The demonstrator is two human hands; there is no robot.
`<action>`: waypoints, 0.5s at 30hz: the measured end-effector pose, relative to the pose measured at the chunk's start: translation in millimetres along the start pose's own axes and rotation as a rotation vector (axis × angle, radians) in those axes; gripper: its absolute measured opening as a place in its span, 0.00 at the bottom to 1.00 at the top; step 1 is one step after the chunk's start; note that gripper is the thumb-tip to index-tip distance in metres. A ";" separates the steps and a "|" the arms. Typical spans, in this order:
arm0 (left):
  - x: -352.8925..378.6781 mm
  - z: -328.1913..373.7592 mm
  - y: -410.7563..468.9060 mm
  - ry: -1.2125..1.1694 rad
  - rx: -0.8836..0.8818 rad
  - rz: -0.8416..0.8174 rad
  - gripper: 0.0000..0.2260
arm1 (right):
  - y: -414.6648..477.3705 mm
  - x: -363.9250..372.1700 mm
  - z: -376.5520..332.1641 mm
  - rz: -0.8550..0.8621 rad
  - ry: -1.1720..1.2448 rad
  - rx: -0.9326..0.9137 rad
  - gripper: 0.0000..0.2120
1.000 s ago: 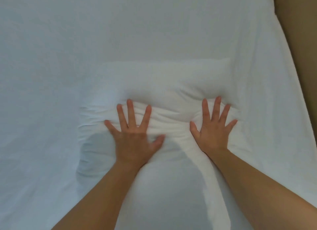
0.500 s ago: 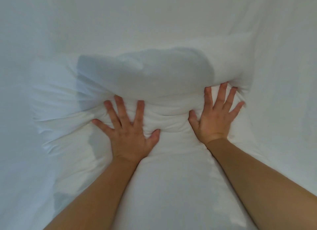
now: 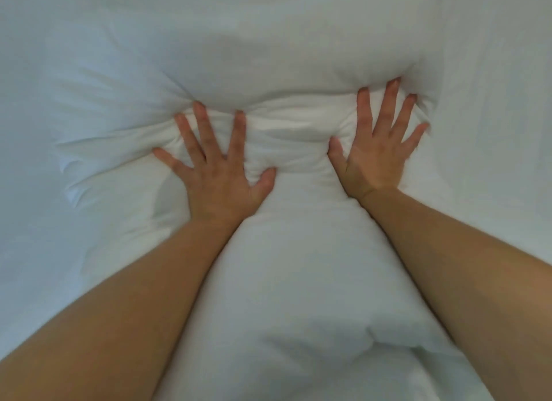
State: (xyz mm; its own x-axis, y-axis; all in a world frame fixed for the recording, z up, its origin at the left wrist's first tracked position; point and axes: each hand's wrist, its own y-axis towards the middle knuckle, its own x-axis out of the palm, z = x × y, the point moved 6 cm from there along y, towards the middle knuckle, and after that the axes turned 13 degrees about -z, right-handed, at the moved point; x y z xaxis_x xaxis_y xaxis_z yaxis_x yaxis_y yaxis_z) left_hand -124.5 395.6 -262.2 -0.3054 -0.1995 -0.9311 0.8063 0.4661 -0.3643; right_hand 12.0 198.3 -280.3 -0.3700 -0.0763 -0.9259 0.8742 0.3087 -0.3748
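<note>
- both of my hands lie flat on the white pillow (image 3: 286, 251), with my fingers (image 3: 206, 134) straight and spread wide. they press down into it and grip nothing.
- the pillow lies on the bed sheet (image 3: 493, 101) right in front of me. as far as i can tell its length runs away from my body, from under my forearms to past my fingertips. white on white makes its left edge hard to pick out.
- my left hand (image 3: 219, 173) sits a little left of the pillow's middle. my right hand (image 3: 376, 149) is close to its right edge and reaches slightly farther away from me.
- between the two hands a bunched crease (image 3: 286, 122) runs from left to right, across the pillow's length.
- the far half puffs up just beyond my fingertips, and the near half lies smoother between my arms.
- neither hand is clearly nearer, since both already touch it. i judge the next move depends on that swollen far half, straight ahead of both sets of fingers, so any push or smoothing would go away from me.
</note>
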 end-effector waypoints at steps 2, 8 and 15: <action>-4.6 0.1 -2.7 -0.016 -0.017 -0.026 0.40 | -3.8 -4.7 0.0 -0.011 -0.018 0.009 0.38; -43.3 -12.5 -59.6 -0.041 -0.004 -0.204 0.38 | -71.0 -41.9 -1.9 -0.180 -0.027 -0.124 0.37; -56.3 -1.0 -243.7 -0.029 0.138 -0.241 0.41 | -242.2 -49.4 8.5 -0.352 -0.062 -0.321 0.38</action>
State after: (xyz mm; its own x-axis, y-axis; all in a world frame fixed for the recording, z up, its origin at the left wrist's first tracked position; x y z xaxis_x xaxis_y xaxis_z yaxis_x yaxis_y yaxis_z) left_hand -304.4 294.1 -121.0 -0.4840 -0.3159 -0.8160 0.7740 0.2805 -0.5677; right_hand -178.7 119.2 -144.3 -0.5977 -0.2823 -0.7504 0.5545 0.5304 -0.6413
